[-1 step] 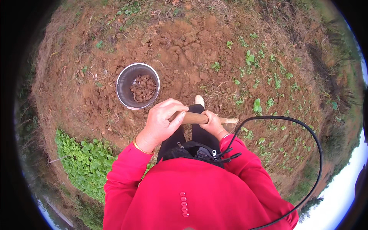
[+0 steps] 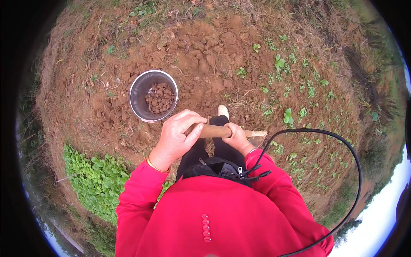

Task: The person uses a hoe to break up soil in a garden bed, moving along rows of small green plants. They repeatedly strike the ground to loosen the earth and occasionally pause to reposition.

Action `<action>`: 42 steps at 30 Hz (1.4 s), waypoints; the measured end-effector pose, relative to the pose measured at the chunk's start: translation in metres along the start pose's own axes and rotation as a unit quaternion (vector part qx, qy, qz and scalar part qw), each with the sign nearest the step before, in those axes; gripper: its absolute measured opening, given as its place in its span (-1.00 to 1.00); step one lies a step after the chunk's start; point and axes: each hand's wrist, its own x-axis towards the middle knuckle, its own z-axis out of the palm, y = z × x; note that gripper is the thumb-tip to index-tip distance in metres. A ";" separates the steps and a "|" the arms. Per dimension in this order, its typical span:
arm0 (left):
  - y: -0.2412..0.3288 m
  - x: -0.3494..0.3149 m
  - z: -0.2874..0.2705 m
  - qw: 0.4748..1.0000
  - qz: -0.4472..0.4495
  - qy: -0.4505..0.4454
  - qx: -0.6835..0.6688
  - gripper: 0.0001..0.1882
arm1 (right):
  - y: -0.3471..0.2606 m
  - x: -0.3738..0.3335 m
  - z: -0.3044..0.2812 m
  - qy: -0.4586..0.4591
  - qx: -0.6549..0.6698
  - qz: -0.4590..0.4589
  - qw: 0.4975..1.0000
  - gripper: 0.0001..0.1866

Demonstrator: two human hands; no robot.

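A wooden handle (image 2: 214, 131) is gripped by the left hand (image 2: 176, 132) and right hand (image 2: 236, 139). Brown lumps (image 2: 160, 100) are held nearby — in a bucket (image 2: 138, 96).

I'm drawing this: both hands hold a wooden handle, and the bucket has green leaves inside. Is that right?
Not quite: the head view shows brown lumps in the bucket, not leaves. The left hand and right hand do hold a wooden handle.

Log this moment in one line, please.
left hand: gripping wooden handle | right hand: gripping same handle, farther right | bucket: on soil, brown lumps inside | leafy green patch: lower left
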 end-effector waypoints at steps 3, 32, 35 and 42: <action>0.000 0.010 0.002 0.999 -0.018 0.000 0.029 -0.85 | 0.009 0.005 -0.003 -0.016 0.004 -0.012 1.000 -0.64; 0.061 0.067 -0.054 0.951 -0.181 0.238 0.074 -0.81 | 0.051 0.124 -0.136 -0.280 -0.139 -0.007 0.950 -0.78; 0.061 0.072 -0.051 0.956 -0.157 0.226 0.101 -0.79 | 0.051 0.154 -0.155 -0.203 -0.189 -0.031 0.960 -0.81; 0.053 0.112 -0.039 0.975 -0.059 0.162 0.140 -0.70 | 0.065 0.228 -0.176 -0.109 -0.219 -0.012 0.970 -0.86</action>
